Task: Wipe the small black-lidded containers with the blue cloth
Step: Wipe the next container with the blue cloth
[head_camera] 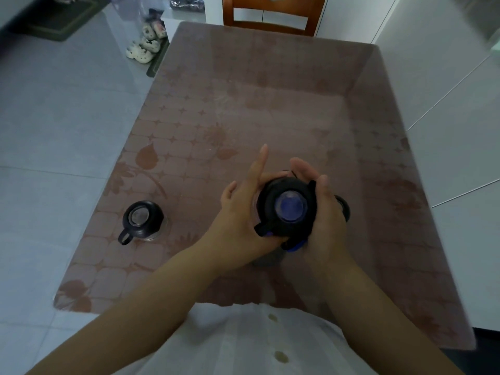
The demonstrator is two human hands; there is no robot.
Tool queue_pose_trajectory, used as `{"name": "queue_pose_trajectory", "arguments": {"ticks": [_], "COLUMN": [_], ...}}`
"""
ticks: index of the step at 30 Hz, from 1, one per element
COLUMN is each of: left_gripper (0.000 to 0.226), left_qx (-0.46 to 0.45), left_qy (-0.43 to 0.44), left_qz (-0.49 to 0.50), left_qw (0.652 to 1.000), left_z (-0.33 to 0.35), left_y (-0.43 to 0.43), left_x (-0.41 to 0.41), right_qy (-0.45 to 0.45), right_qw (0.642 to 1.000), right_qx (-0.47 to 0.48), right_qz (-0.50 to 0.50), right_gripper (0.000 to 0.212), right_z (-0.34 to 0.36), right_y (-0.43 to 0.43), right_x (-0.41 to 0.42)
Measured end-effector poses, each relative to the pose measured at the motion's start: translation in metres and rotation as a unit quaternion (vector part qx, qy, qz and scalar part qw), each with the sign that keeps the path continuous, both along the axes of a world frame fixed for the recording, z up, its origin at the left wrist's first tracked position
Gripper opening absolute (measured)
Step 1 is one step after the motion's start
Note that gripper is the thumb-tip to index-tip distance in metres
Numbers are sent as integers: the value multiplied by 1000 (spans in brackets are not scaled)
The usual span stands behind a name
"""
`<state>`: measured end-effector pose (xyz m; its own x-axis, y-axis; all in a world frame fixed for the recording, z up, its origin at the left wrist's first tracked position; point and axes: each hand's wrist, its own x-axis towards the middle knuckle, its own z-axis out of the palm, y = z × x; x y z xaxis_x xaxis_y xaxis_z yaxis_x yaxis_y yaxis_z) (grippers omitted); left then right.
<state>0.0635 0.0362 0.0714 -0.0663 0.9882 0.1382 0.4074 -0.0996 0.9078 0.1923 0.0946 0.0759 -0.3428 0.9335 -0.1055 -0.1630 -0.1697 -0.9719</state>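
I hold one small black-lidded container (288, 207) above the table between both hands. Blue shows through the clear centre of its lid. My left hand (240, 212) grips its left side, index finger pointing away from me. My right hand (324, 212) wraps the right side and presses the blue cloth (296, 246) against it; only a small fold of cloth shows under the container. A second black-lidded container (142, 219) with a loop handle stands on the table to the left. A third container (342, 207) is mostly hidden behind my right hand.
The table (270, 104) has a brown patterned cover under a clear sheet. A wooden chair (270, 14) stands at its far end. Slippers (147, 41) lie on the tiled floor at the far left. White cabinets run along the right.
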Motion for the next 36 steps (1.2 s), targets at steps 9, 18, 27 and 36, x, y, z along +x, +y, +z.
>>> {"name": "queue_pose_trajectory", "arguments": {"ticks": [9,18,27,36], "left_gripper": [91,94,71,73], "left_qx": [-71,-98,-140,-49], "left_qy": [-191,-63,-280,-75], "left_qz": [21,-17,103,13], "left_qw": [979,993,944,996], "left_z": [4,10,2,4], "left_y": [6,13,12,6], "left_x": [-17,-35,3,-34], "right_qy": [-13,-35,-54,-67], "right_qw": [999,997,988,993], "right_qx": [31,68,147,97], "right_qz": [-21,-17,10,-6], "right_gripper": [46,36,49,59], "right_z": [3,-2,-1,-16], "right_y": [-3,-19,-26,-18], "right_x": [-1,-2,-8,17]}}
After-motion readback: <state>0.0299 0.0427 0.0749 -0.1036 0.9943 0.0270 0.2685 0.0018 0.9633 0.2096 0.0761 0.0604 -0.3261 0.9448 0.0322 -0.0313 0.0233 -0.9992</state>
